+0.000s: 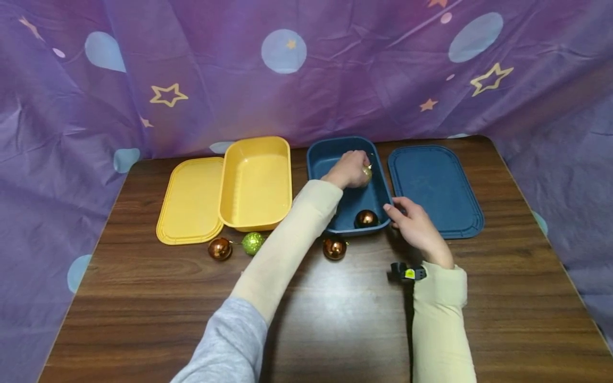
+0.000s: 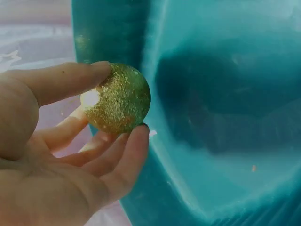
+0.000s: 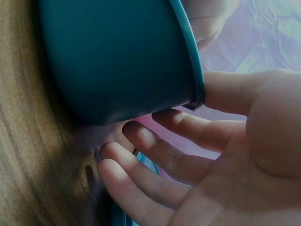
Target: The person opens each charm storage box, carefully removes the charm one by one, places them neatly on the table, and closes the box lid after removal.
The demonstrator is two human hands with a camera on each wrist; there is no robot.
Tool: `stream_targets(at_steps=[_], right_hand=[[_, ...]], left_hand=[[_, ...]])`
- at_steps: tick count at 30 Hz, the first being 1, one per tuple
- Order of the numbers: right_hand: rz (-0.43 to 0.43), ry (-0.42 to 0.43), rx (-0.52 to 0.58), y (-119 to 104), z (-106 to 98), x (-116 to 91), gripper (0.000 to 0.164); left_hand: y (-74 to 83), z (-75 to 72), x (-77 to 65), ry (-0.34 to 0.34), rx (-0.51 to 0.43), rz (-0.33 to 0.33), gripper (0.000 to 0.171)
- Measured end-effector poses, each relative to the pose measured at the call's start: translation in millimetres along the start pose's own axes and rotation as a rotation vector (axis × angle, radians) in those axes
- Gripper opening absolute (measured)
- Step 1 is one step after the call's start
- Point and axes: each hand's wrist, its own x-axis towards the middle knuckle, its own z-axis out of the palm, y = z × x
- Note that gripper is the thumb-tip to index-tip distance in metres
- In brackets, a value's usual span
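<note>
My left hand [image 1: 350, 169] reaches inside the blue container [image 1: 332, 232]. Its thumb and fingers pinch a gold glittery Christmas bauble [image 2: 120, 101], held beside the container's wall in the left wrist view. A shiny brown bauble [image 1: 366, 218] lies at the container's near right corner. At that corner, outside, is my right hand [image 1: 415, 226]. The right wrist view shows its thumb [image 3: 228, 92] on the rim and the index fingertip against the outer wall, while the other fingers spread below.
A yellow container [image 1: 256, 183] stands to the left, its yellow lid [image 1: 189, 205] beside it. On the right lies a blue lid [image 1: 436, 189]. Along the front are a brown bauble [image 1: 220, 248], a green glittery bauble [image 1: 253, 243] and another brown bauble [image 1: 334, 248]. A purple cloth [image 1: 335, 96] hangs behind.
</note>
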Motion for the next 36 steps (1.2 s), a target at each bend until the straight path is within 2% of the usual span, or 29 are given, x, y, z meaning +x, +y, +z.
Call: stream_targets(at_steps=[5,15,23,32,36], right_hand=[[0.003,-0.004,-0.001,-1,0,0,0.057],[-0.008,-0.001,-0.008,-1,1,0,0.056],[-0.015,-0.001,-0.008,0,2,1,0.057],[0.002,-0.008,0.024,-1,3,2,0.058],[0.003,-0.005,0.027,-1,3,2,0.058]], left_hand=[[4.9,-7.5,-4.7,0.013,-0.018,0.013,0.037],[10.0,-25.5,-19.8,0.086,-0.065,0.050,0.043],[9.6,-41.2,-34.1,0.161,-0.166,0.098,0.044],[11.0,-59.0,-60.4,0.230,-0.257,0.141,0.044],[12.0,-63.9,-74.7,0.270,-0.263,0.169,0.045]])
